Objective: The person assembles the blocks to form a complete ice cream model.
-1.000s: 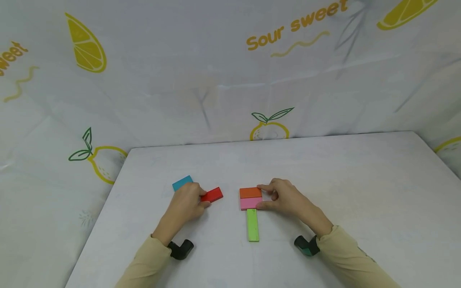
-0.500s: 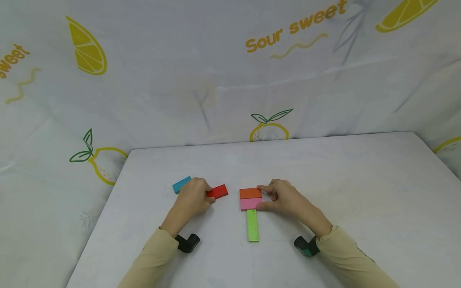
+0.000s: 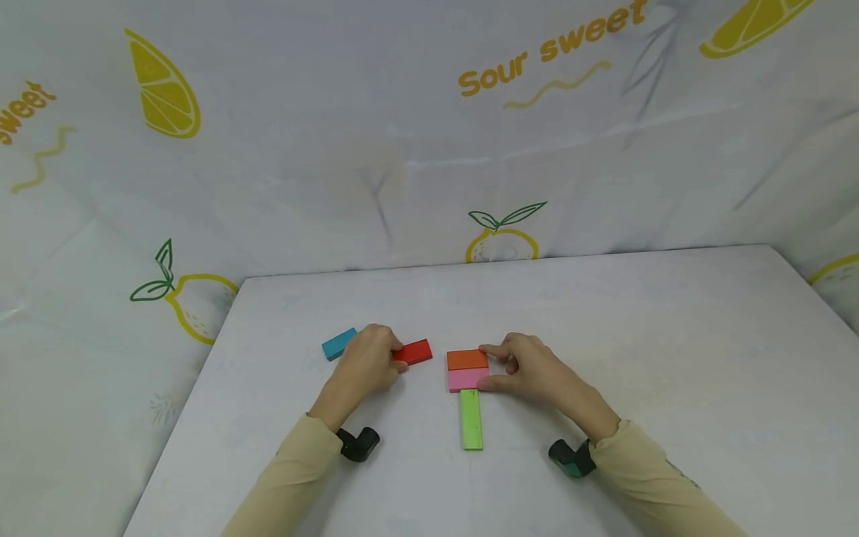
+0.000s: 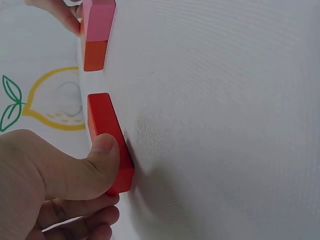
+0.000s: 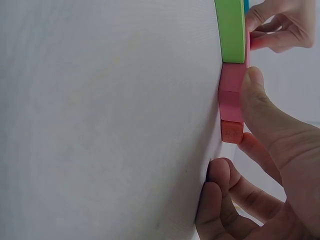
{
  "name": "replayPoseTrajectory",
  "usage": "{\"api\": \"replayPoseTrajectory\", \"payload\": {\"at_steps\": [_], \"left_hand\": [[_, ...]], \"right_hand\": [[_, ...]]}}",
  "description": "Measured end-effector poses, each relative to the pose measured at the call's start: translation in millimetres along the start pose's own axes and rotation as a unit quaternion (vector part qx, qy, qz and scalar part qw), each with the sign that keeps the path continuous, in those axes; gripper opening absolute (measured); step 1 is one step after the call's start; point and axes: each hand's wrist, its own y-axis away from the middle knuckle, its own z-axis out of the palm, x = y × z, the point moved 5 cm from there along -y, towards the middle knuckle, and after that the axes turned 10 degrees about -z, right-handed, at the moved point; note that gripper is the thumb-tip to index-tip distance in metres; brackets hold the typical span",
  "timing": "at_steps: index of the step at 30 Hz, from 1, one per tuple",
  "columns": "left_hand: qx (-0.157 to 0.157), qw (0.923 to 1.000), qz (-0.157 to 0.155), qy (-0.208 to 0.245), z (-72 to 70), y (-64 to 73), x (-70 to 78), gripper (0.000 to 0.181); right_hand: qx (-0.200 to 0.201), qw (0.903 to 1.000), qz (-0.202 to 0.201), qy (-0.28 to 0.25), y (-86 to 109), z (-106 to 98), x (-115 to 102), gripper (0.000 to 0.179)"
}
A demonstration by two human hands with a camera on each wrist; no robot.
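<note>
My left hand (image 3: 365, 362) pinches a red rectangular block (image 3: 414, 352) by its left end; in the left wrist view the thumb lies along one side of it. Right of it, an orange block (image 3: 467, 360) and a pink block (image 3: 467, 380) lie side by side, touching. My right hand (image 3: 537, 373) grips this pair at the right end, thumb on the pink one and index finger at the orange one, as the right wrist view also shows. A light green block (image 3: 471, 420) stretches lengthwise toward me from the pink block's near edge.
Behind my left hand lies a blue block (image 3: 338, 344), partly covered by the hand. Everything rests on a white-covered table (image 3: 637, 321). A white curtain with lemon prints (image 3: 302, 149) hangs beyond the far edge.
My left hand has moved right and slightly away from me with the red block, bringing it closer to the orange one. More of the blue block shows. The right hand stays put.
</note>
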Motion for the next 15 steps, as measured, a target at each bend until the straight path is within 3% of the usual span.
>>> {"api": "replayPoseTrajectory", "payload": {"at_steps": [15], "left_hand": [[-0.017,0.9995,0.009,-0.026,4.7,-12.3,18.3,0.031]], "right_hand": [[0.0,1.0,0.003,0.001,0.1,0.0,-0.9,0.062]]}}
